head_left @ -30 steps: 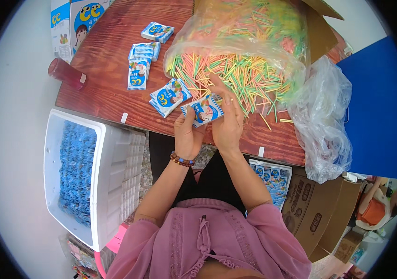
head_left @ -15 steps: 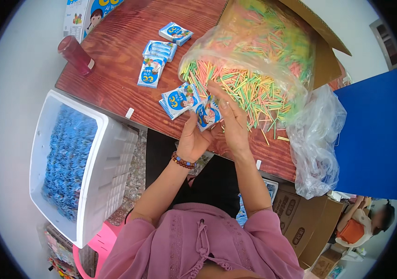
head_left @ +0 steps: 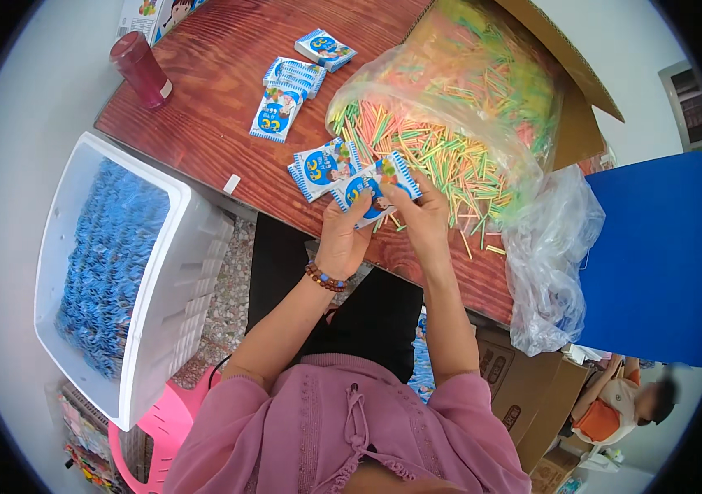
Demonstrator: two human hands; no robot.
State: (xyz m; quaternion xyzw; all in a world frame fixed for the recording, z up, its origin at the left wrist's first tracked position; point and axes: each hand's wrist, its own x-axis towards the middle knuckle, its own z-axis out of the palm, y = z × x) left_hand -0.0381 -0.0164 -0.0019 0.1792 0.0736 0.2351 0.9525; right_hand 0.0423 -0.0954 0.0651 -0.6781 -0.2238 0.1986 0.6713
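Note:
A small blue-and-white candy packet [head_left: 380, 174] is held between my two hands over the table's near edge. My left hand [head_left: 344, 240] pinches its left end with the thumb on top, while my right hand [head_left: 427, 222] grips its right end, thumb on the printed face. Just left of it, a few similar packets [head_left: 322, 170] lie stacked on the red-brown wooden table [head_left: 211, 107]. Right behind my hands, a heap of pink, yellow and green candy sticks [head_left: 433, 152] spills from a clear plastic bag [head_left: 466, 99].
More packets [head_left: 278, 111] lie farther back. A red jar [head_left: 141, 70] stands at the table's left. Below it is a white crate [head_left: 172, 239] full of blue packets. A cardboard box [head_left: 577, 128] surrounds the bag; a blue panel [head_left: 651, 255] is at right. Another person [head_left: 614, 403] is lower right.
My right hand has come from an open pose beside the packet to gripping its right end. The packet is now turned and spread between both hands. The view has shifted slightly.

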